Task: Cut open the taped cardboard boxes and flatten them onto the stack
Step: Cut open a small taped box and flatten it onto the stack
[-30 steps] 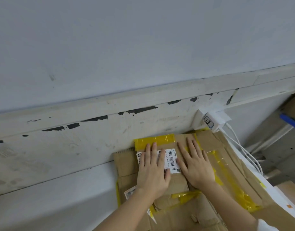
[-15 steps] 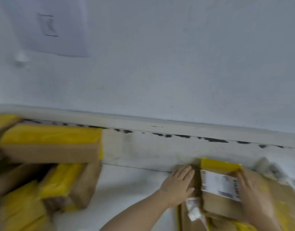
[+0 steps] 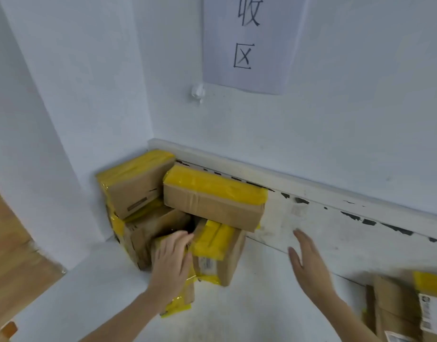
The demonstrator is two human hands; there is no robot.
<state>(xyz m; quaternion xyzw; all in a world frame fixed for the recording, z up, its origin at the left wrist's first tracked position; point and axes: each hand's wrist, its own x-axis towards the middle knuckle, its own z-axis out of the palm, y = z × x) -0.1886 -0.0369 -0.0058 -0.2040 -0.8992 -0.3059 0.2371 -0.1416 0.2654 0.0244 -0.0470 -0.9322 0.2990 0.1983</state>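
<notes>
**Left hand on a taped box in the corner pile, right hand spread in the air**

The pile of taped cardboard boxes (image 3: 178, 213) sits on the white floor (image 3: 249, 314), pushed into the corner where the two white walls meet. All places below are given from that pile. At its top right a long box (image 3: 212, 201) with yellow tape along its upper face lies against the baseboard (image 3: 335, 218); at its top left another yellow-taped box (image 3: 136, 183) leans into the corner. At the front of the pile a smaller box (image 3: 217, 253) with a yellow-taped top stands on the floor, a small label on its near face.

The left hand (image 3: 171, 261) lies on a low box (image 3: 180, 290) at the front of the pile, just left of the small labelled one — fingers bent over its top edge and gripping it. The right hand (image 3: 308, 262) is right of the pile, near the baseboard, fingers straight and spread, holding nothing and touching nothing.

Farther right of the pile, at the picture's edge, lies the stack of flattened cardboard (image 3: 404, 309) with yellow tape and a printed label. Above the pile a paper sign (image 3: 252, 43) with two handwritten characters hangs on the wall. Left of the pile a strip of wood-coloured floor (image 3: 12, 243) shows.
</notes>
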